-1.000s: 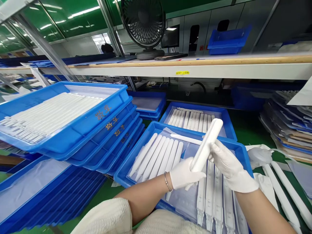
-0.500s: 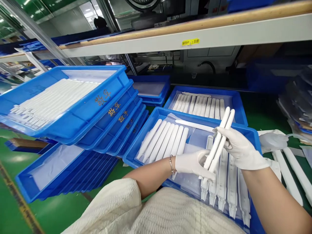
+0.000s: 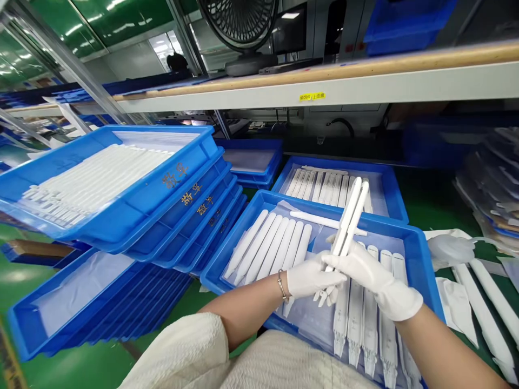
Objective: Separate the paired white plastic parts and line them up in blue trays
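Both gloved hands hold a pair of long white plastic strips (image 3: pixel 351 213), tilted upright above a blue tray (image 3: pixel 424 251). My left hand (image 3: pixel 312 278) grips their lower ends, fingers closed. Just above it, my right hand (image 3: pixel 363 270) is wrapped round the same strips; some of its fingers are hidden behind them. In the tray, a row of smooth white strips (image 3: pixel 270 243) lies at the left. Another row, ribbed side up (image 3: pixel 365 324), lies at the right, partly under my right hand. One strip (image 3: pixel 320 219) lies crosswise along the back.
Behind stands another blue tray (image 3: pixel 395 194) of strips. To the left are stacked blue trays (image 3: pixel 178 178), the top one full of strips, and a lower tray stack (image 3: pixel 97 302). A shelf edge (image 3: pixel 259 97) with a fan (image 3: pixel 241 27) crosses above. More white strips (image 3: pixel 482 313) lie at right.
The strips have turned in my hands and now show their edges. My right hand has moved down and left, close to my left hand. The view has tilted up slightly.
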A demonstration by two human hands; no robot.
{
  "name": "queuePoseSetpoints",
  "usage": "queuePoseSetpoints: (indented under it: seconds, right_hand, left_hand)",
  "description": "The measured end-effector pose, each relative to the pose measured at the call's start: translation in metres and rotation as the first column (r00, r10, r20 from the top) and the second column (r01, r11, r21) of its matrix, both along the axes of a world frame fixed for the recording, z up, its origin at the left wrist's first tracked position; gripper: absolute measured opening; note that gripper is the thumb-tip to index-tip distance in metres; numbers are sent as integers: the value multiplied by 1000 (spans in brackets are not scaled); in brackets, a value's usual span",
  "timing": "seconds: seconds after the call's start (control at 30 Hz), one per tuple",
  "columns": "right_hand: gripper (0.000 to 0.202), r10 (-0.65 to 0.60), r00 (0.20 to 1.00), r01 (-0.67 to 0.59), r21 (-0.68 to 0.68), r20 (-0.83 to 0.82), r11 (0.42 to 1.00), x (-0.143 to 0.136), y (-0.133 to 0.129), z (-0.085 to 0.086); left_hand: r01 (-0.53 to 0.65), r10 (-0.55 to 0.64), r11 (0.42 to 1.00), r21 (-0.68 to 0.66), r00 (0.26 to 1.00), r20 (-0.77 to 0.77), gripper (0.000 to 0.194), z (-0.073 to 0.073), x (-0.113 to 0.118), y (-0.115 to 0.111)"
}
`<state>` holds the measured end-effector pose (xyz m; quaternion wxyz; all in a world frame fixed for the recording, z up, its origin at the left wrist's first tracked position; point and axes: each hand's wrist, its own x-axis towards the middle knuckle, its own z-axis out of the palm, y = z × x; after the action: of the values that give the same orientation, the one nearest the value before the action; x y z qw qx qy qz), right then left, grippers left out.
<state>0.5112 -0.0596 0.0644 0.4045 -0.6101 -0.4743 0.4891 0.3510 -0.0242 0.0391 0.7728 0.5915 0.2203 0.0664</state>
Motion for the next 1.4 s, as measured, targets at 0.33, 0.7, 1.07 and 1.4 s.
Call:
queuePoseSetpoints:
  seconds: [0.33, 0.7, 1.07, 1.4]
  right_hand:
    - [50, -410, 908, 418, 221, -84, 881, 55, 28, 65]
    - [70, -376, 926, 365, 273, -14, 890, 58, 14, 64]
    - [58, -421, 899, 439, 258, -123, 861, 59, 10, 58]
    - [46, -459, 872, 490, 288, -172, 823, 62, 10, 42]
  left_hand:
    - [233, -230, 971, -50, 971, 61, 33, 0, -8, 3]
    - [-192, 242, 948, 254, 954, -180, 44, -24, 0, -2]
    - [-325, 452, 853, 408, 851, -267, 41, -10, 5, -6]
    - [-344, 459, 878, 332, 802, -383, 42, -8, 10, -9]
